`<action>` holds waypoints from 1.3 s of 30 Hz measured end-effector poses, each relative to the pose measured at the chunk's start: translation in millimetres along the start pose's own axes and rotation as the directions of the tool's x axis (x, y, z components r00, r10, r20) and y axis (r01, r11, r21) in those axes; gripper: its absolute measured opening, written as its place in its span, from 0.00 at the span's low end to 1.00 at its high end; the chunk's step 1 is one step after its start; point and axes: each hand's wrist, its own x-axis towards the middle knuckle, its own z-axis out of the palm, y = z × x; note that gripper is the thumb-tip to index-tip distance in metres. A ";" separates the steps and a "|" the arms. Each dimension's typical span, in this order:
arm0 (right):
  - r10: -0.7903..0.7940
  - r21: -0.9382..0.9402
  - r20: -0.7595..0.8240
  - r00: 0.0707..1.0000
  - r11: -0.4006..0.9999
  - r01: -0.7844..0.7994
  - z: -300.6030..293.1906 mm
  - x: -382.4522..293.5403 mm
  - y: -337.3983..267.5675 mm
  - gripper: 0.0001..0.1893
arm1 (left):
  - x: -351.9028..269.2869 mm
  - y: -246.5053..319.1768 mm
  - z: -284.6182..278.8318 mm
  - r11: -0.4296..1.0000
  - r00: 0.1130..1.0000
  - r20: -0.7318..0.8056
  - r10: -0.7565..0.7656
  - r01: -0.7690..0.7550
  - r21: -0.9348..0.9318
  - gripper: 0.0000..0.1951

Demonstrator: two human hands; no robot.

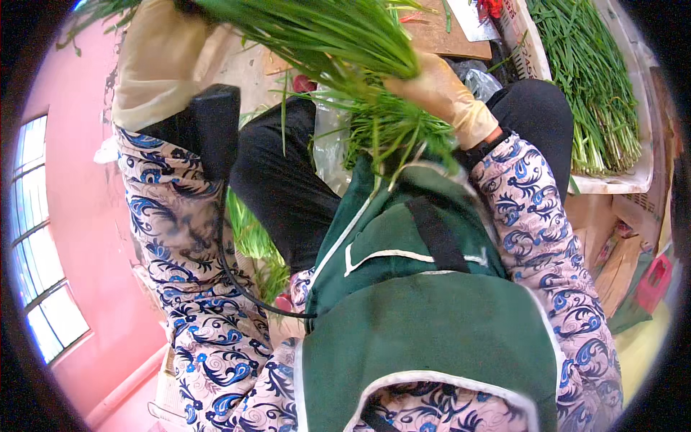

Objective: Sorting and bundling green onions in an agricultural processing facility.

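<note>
A bundle of garlic chives [324, 38] stretches across the top of the view, blurred by motion. My right hand [440, 92], in a thin pale glove, is closed around its stem end. At the upper left is my left hand [167, 59], also gloved; its fingers are hidden by the leaves and the picture's edge, so its hold is unclear. Loose chive leaves [399, 127] lie in a heap over my lap, against the green apron [426, 318]. A black device [216, 127] with a cable sits at my left wrist.
On the right, a white plastic crate [610, 184] holds more garlic chives [588, 81]. A wooden board [453, 27] lies beyond my right hand. Clear plastic [330, 127] hangs between my knees. More greens [251, 232] lie low on the left, near a pink wall [81, 178].
</note>
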 end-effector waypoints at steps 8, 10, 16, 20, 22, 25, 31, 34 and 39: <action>0.513 -0.052 0.450 0.731 0.833 -0.551 -38.2 -29.5 -40.9 0.08 | -14.5 -60.6 -62.2 0.842 0.912 -0.008 -0.410 0.376 -0.386 0.13; 0.541 -0.138 0.446 0.713 0.829 -0.542 -32.1 -31.2 -35.5 0.08 | 3.5 -110.2 -103.4 0.805 0.859 -0.026 -0.511 0.468 -0.365 0.13; 0.675 -0.368 0.499 0.544 0.733 -0.572 2.2 -20.7 4.1 0.17 | -29.4 -222.7 -119.9 0.760 0.910 -0.233 -0.343 0.414 0.501 0.39; 0.737 -0.351 0.360 0.571 0.675 -0.650 -22.9 -24.6 19.1 0.16 | -45.6 -281.2 -76.2 0.812 0.725 -0.687 -0.038 0.424 0.402 0.40; 0.686 -0.262 0.387 0.617 0.723 -0.639 -30.4 -24.2 19.3 0.14 | -81.7 -261.2 -41.9 0.785 0.740 -0.671 0.042 0.391 0.481 0.28; 0.651 -0.151 0.432 0.624 0.734 -0.662 -24.4 -21.3 8.6 0.11 | -139.1 -262.7 -49.9 0.629 0.695 -0.541 -0.475 0.697 0.344 0.21; 0.664 -0.210 0.404 0.630 0.737 -0.643 -18.7 -17.9 2.4 0.11 | -190.9 -316.1 -13.7 0.238 0.390 -0.539 -0.746 0.913 0.332 0.29; 0.646 -0.178 0.422 0.636 0.747 -0.641 -17.0 -15.2 0.4 0.10 | -187.9 -307.5 1.7 0.187 0.446 -0.542 -0.713 0.865 0.466 0.23; 0.613 -0.184 0.392 0.686 0.782 -0.595 -19.2 -11.2 -3.1 0.11 | -221.6 -409.3 -66.2 0.368 0.445 -0.490 -0.750 0.896 0.250 0.11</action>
